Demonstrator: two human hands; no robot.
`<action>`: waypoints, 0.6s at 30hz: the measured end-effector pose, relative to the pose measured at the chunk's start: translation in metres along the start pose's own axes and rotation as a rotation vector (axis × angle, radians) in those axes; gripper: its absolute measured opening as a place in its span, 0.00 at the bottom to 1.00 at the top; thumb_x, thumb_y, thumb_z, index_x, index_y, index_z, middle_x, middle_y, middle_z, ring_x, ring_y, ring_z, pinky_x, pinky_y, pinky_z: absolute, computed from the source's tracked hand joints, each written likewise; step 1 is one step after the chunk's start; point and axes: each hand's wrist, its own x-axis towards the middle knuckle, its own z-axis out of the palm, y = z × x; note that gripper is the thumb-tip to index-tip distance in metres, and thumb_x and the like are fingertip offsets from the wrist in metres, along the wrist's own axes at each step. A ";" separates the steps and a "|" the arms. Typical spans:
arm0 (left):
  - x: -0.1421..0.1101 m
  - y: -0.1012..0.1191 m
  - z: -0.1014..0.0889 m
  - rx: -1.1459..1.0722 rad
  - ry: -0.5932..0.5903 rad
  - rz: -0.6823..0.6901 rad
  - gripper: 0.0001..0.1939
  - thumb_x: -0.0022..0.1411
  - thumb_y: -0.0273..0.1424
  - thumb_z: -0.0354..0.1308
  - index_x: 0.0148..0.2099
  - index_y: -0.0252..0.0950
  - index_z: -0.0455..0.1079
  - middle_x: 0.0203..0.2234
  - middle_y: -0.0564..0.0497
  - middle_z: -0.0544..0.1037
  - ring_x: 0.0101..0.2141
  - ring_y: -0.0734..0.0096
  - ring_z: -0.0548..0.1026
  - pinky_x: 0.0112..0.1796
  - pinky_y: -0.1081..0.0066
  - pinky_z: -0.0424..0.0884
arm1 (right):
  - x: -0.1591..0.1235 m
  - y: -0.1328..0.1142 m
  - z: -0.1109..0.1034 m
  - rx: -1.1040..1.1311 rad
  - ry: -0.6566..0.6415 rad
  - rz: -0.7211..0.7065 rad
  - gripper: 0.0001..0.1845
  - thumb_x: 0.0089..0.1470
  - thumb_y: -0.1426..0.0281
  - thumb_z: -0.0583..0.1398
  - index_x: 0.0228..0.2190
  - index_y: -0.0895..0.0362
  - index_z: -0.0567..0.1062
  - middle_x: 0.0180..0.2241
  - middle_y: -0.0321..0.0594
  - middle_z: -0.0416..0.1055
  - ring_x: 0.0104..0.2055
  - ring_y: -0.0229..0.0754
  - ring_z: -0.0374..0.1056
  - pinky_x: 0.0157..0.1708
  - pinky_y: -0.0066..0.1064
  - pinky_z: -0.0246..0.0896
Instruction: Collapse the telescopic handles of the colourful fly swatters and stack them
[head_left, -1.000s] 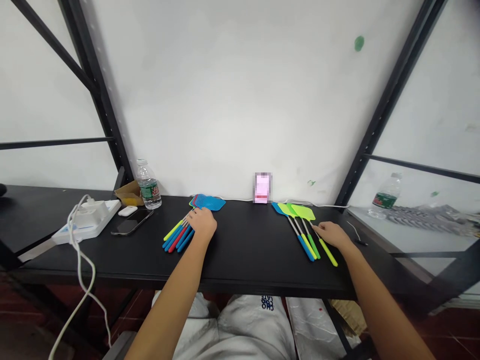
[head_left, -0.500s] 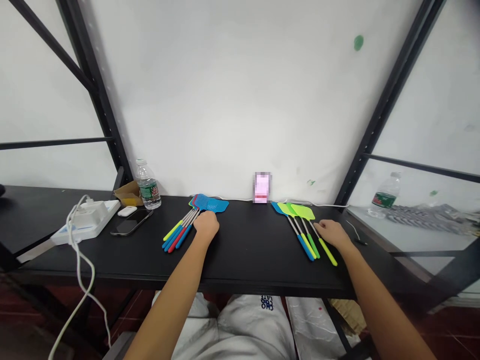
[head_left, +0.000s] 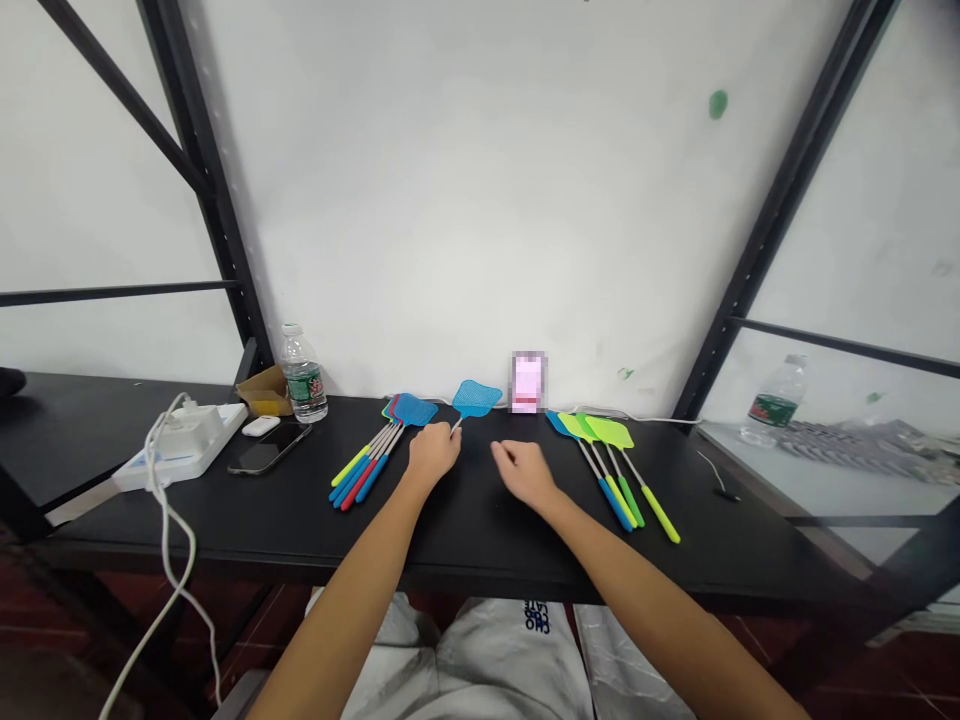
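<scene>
left hand (head_left: 433, 452): fingers closed on shaft of blue fly swatter (head_left: 475, 398), mesh head toward wall | right hand (head_left: 525, 474): fingers loosely curled, empty, over black table (head_left: 480, 545) | beyond: multicoloured swatters (head_left: 367, 470) left, lime swatters (head_left: 609, 432) right

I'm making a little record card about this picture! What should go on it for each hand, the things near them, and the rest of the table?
Left hand: holds a blue fly swatter by its thin shaft, its grip hidden
Right hand: holds nothing, fingers curled, above the black table
Things nearby: a fanned row of fly swatters with yellow, blue and red grips to the left; green and blue fly swatters to the right
Rest: water bottle, phone, power strip
</scene>
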 end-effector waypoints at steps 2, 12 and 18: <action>0.000 0.001 -0.001 -0.020 0.019 0.032 0.24 0.67 0.44 0.42 0.36 0.34 0.73 0.35 0.38 0.78 0.39 0.54 0.77 0.38 0.64 0.68 | 0.007 -0.006 0.026 -0.016 -0.066 0.046 0.26 0.60 0.54 0.52 0.15 0.54 0.61 0.17 0.38 0.62 0.22 0.39 0.54 0.25 0.31 0.41; -0.011 0.022 0.001 -0.067 -0.020 0.385 0.26 0.66 0.47 0.44 0.27 0.36 0.73 0.25 0.42 0.77 0.29 0.62 0.74 0.30 0.70 0.57 | 0.039 0.019 0.032 0.654 -0.045 0.535 0.26 0.57 0.48 0.52 0.19 0.55 0.64 0.13 0.32 0.57 0.15 0.34 0.52 0.16 0.26 0.44; -0.014 0.027 0.001 -0.052 -0.013 0.440 0.27 0.67 0.46 0.43 0.26 0.35 0.72 0.24 0.43 0.76 0.27 0.65 0.72 0.28 0.70 0.51 | 0.041 0.018 0.027 0.857 0.001 0.675 0.21 0.56 0.55 0.57 0.20 0.55 0.61 0.12 0.29 0.53 0.12 0.30 0.46 0.13 0.23 0.36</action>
